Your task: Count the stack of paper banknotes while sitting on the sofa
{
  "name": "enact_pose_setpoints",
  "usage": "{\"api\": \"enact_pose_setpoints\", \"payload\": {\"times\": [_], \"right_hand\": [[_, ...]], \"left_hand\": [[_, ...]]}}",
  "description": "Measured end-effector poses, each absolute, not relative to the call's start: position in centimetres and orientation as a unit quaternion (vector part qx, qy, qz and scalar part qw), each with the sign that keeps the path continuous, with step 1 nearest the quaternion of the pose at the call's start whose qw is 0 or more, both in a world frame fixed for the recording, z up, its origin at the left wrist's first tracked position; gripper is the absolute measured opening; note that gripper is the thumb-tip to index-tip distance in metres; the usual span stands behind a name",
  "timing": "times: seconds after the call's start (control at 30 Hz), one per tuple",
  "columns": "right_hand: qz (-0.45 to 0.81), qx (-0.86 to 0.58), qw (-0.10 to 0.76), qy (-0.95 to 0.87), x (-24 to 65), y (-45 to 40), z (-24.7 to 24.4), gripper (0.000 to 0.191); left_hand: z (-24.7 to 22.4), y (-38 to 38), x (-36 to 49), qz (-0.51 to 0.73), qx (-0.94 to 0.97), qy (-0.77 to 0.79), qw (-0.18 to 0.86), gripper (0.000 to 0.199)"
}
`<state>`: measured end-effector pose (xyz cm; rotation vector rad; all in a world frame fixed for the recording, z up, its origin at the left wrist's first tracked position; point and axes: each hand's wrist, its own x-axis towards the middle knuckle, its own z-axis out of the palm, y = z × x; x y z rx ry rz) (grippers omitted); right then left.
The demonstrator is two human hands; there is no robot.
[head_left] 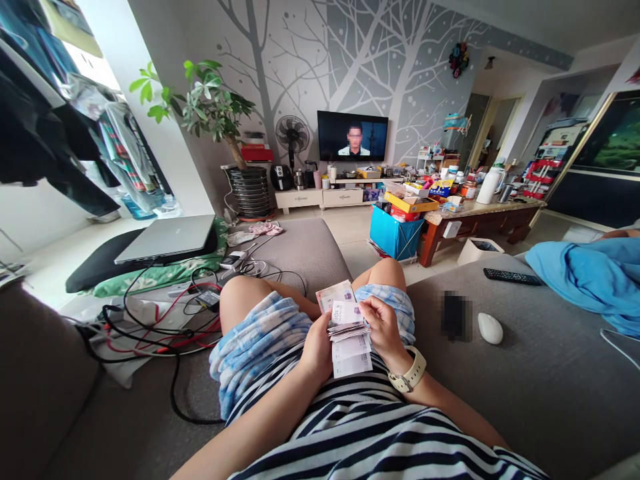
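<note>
Over my lap I hold a stack of banknotes (351, 348), pale paper with printed figures, its lower notes hanging towards my striped shirt. My left hand (317, 345) is closed around the stack's left side. At the upper right edge, the fingers of my right hand (384, 325) pinch a note; a pale watch (409, 372) is on that wrist. More notes with a reddish tint (334, 295) fan out beyond the stack, above my left fingertips. The fine print is too small to read, and my palms are hidden.
Tangled cables (165, 333) and a closed laptop (170, 238) lie on the sofa to my left. A white mouse (490, 329), a remote (511, 275) and a blue cloth (583, 277) lie to the right. Ahead stand a blue bin (393, 233) and a laden coffee table (483, 215).
</note>
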<state>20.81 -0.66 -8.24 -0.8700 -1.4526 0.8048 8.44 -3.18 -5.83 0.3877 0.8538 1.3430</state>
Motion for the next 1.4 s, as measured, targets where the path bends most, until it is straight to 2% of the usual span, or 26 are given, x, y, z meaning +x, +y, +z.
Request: {"api": "enact_pose_setpoints", "payload": {"times": [0.27,0.53,0.77,1.0,1.4], "right_hand": [[0.345,-0.367,0.592,-0.629,20.8,-0.8,-8.1,0.036],[0.369,-0.349,0.596,-0.622,20.7,-1.3,-7.6,0.039],[0.345,-0.406,0.631,-0.564,20.7,-0.2,-8.7,0.031],[0.321,-0.445,0.586,-0.597,20.7,-0.2,-8.7,0.034],[0.343,-0.364,0.602,-0.622,20.7,-0.7,-8.6,0.033]], "left_hand": [[-6.5,-2.9,8.3,0.585,0.19,0.363,0.7,0.033],[-6.4,-2.9,8.3,0.587,0.206,0.341,0.704,0.028],[-6.6,-2.9,8.2,0.594,0.219,0.343,0.694,0.026],[-6.3,-3.3,8.1,0.597,0.221,0.371,0.676,0.027],[-6.0,-3.3,8.4,0.582,0.178,0.369,0.703,0.029]]}}
